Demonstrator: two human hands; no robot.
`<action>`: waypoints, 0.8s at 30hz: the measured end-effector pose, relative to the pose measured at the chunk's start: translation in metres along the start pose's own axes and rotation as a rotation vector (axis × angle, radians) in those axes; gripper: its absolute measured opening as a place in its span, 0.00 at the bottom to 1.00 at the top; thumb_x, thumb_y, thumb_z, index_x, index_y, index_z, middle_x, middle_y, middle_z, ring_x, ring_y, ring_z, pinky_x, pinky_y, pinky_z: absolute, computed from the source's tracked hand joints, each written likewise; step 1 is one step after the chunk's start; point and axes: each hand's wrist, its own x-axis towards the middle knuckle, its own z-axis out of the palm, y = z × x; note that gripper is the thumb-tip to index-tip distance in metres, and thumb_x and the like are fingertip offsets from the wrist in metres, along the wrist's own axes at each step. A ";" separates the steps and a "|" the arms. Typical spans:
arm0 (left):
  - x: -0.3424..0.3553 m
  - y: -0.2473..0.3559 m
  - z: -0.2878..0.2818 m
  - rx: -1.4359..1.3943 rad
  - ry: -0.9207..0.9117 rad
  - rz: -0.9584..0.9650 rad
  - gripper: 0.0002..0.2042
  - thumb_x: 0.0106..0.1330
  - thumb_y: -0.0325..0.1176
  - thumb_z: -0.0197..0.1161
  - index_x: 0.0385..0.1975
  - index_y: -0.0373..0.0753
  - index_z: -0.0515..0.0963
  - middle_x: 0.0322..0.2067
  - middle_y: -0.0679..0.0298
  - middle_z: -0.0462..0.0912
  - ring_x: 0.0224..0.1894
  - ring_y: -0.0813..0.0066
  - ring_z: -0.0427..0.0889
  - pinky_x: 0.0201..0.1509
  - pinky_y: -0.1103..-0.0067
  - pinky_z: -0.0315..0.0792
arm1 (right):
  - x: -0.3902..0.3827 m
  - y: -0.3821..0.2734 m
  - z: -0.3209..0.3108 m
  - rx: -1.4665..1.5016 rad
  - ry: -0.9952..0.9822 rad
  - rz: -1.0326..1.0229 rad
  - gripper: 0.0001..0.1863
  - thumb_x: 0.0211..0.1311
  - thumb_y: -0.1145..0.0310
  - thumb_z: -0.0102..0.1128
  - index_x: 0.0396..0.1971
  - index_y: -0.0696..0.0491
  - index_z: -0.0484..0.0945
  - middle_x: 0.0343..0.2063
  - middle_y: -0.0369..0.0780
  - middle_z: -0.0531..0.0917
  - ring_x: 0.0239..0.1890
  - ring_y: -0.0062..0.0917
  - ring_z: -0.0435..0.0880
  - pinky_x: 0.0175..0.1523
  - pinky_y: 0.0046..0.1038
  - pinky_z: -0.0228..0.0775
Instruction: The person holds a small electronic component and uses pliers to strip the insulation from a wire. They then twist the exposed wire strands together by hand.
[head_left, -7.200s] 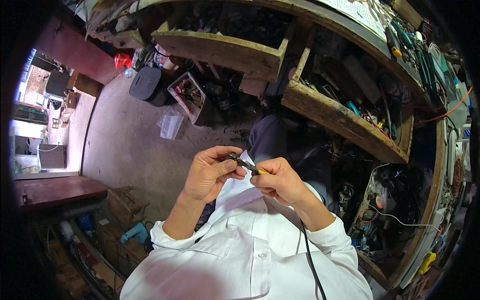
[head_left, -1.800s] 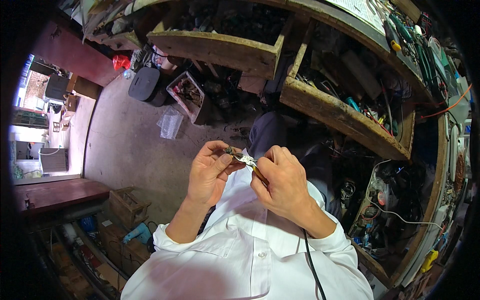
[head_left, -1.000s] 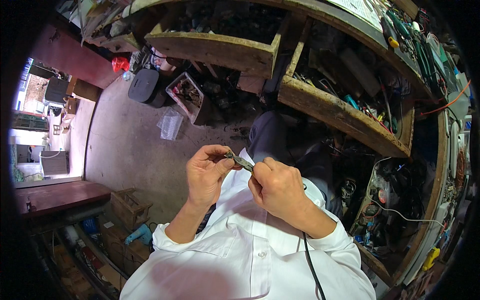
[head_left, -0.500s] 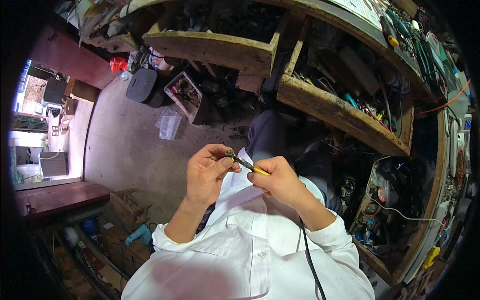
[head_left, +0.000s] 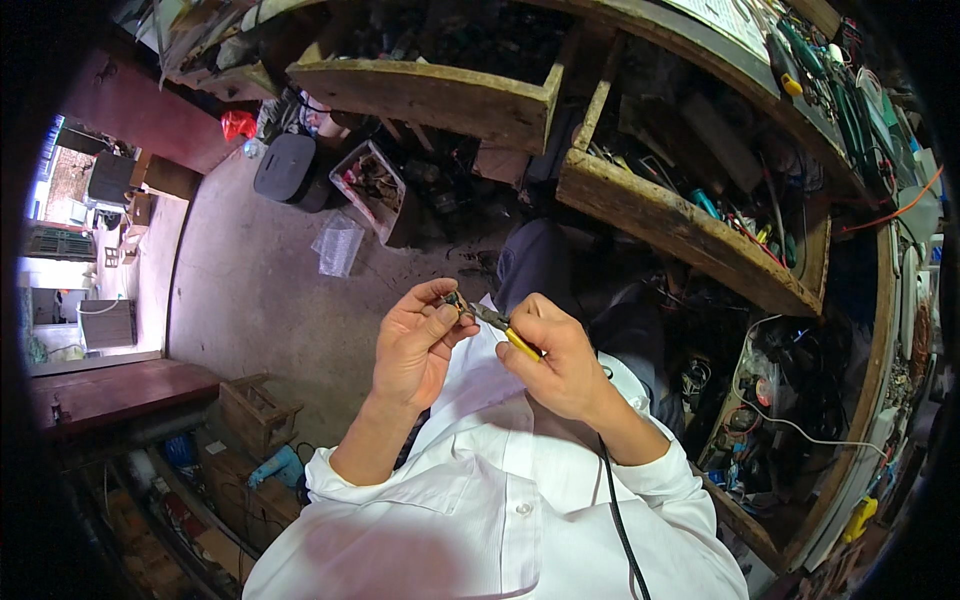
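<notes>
In front of my chest, my left hand (head_left: 412, 350) pinches a small dark part with green and copper-coloured bits (head_left: 457, 301) between thumb and fingers. My right hand (head_left: 556, 360) is closed around yellow-handled pliers (head_left: 524, 346). Their dark jaws (head_left: 488, 315) point left toward the small part, and the tips lie right by it. Whether the tips touch or grip it is too small to tell. My right-hand fingers cover much of the handles.
Ahead is a wooden workbench with a pulled-out drawer (head_left: 690, 220) full of tools. A dark bin (head_left: 285, 168), an open box of scraps (head_left: 372, 190) and bubble wrap (head_left: 338, 246) are on the floor. A wooden stool (head_left: 255, 410) stands at the left. Pliers and screwdrivers lie on the bench, upper right.
The small part has turned a little in my left fingers, showing more green and copper colour. My right hand has shifted its grip, and more of the yellow handle shows.
</notes>
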 end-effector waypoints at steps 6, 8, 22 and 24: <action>-0.001 -0.004 0.001 0.106 -0.019 0.076 0.10 0.68 0.19 0.61 0.48 0.29 0.77 0.39 0.54 0.85 0.41 0.67 0.87 0.50 0.71 0.84 | 0.000 -0.007 0.003 -0.331 0.085 -0.141 0.08 0.50 0.73 0.62 0.20 0.59 0.72 0.28 0.46 0.74 0.32 0.39 0.73 0.36 0.37 0.64; -0.003 -0.005 0.001 0.149 -0.014 0.098 0.10 0.68 0.18 0.60 0.47 0.28 0.77 0.39 0.53 0.85 0.40 0.67 0.87 0.50 0.71 0.85 | 0.000 -0.010 0.002 -0.400 0.083 -0.145 0.08 0.50 0.73 0.61 0.19 0.59 0.72 0.28 0.45 0.75 0.31 0.38 0.74 0.35 0.37 0.65; -0.004 -0.003 0.002 0.190 -0.029 0.109 0.10 0.67 0.18 0.62 0.47 0.27 0.76 0.37 0.53 0.84 0.37 0.67 0.87 0.48 0.73 0.85 | -0.007 0.004 0.011 0.288 -0.065 0.314 0.10 0.58 0.74 0.58 0.19 0.60 0.71 0.14 0.41 0.68 0.17 0.22 0.68 0.22 0.30 0.58; -0.003 -0.004 0.005 0.170 -0.010 0.091 0.10 0.67 0.18 0.61 0.47 0.27 0.76 0.37 0.53 0.84 0.37 0.67 0.87 0.47 0.73 0.85 | -0.007 0.005 0.014 0.005 0.043 0.098 0.09 0.56 0.75 0.59 0.19 0.60 0.71 0.15 0.42 0.69 0.16 0.25 0.69 0.22 0.30 0.59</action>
